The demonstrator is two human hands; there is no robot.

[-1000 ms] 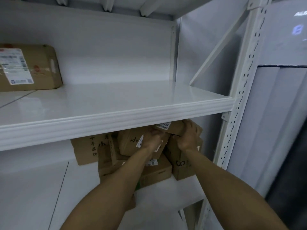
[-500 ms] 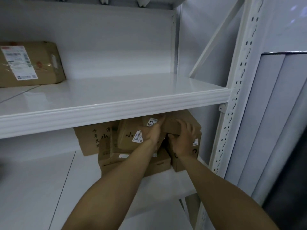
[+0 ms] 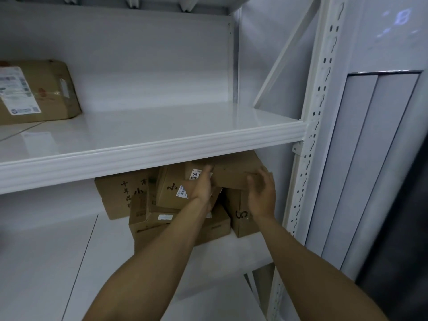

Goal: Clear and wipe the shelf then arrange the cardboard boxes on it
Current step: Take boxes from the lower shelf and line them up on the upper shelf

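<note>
A small cardboard box [image 3: 234, 176] sits atop a pile of cardboard boxes [image 3: 176, 218] on the lower shelf [image 3: 231, 253], right under the upper shelf's front edge [image 3: 148, 151]. My left hand [image 3: 202, 185] presses its straight fingers against the box's left end, over a white label. My right hand [image 3: 261, 193] holds the box's right end, thumb on the front face and fingers round the corner. One larger taped box [image 3: 39, 91] with a shipping label lies at the far left of the upper shelf.
A white perforated upright [image 3: 310, 147] and a diagonal brace [image 3: 284, 54] close the rack's right side. A box marked with dark writing [image 3: 240, 216] stands against that side under the small box. A grey panelled wall [image 3: 370, 158] lies right of the rack.
The view has shifted down and closer. Both hands have stayed on the small top box, which now shows further out from under the upper shelf. My right fingers have loosened and spread.
</note>
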